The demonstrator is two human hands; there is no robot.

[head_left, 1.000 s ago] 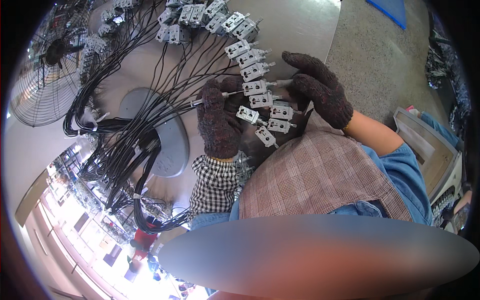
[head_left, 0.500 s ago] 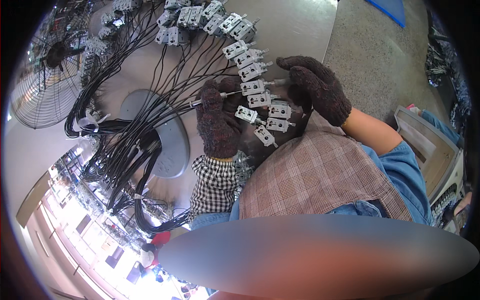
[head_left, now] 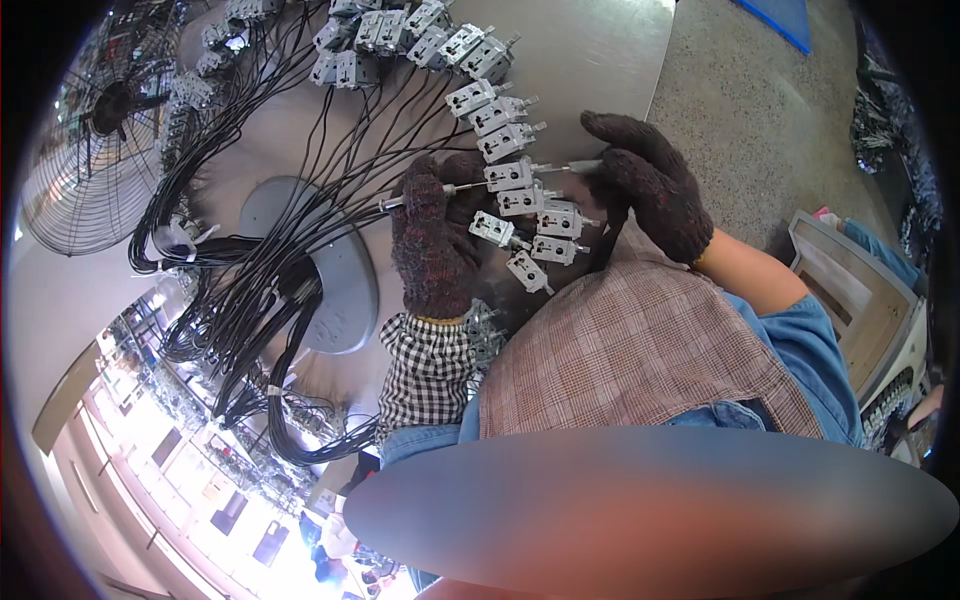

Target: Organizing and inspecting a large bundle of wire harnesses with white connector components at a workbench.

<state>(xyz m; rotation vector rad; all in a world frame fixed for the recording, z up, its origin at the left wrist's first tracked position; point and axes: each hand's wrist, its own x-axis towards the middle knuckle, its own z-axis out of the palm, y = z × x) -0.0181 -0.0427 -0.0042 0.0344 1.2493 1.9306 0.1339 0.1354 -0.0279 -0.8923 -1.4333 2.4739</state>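
My left hand [head_left: 432, 235], in a dark knitted glove, is closed around a black cable's metal end fitting [head_left: 392, 204]. From its fingers a thin metal rod [head_left: 466, 187] runs to a small silver metal block [head_left: 508, 176]. On the block's other side, my gloved right hand [head_left: 655, 185] grips a slim tool with a pale handle [head_left: 584, 167], apparently a screwdriver. The tool's thin shaft points at the block; whether its tip touches cannot be made out. Several similar blocks [head_left: 555, 219] lie just below, nearer my apron.
More metal blocks on black cables curve along the table [head_left: 590, 60] toward the far side. A thick cable bundle [head_left: 250, 270] crosses a round grey disc [head_left: 345, 300] at left. A wire-guarded fan [head_left: 105, 150] stands far left, and a framed cart [head_left: 855, 300] at right.
My right hand has shifted slightly right, away from the block, so more of the tool's shaft shows. The left hand and the block have hardly moved.
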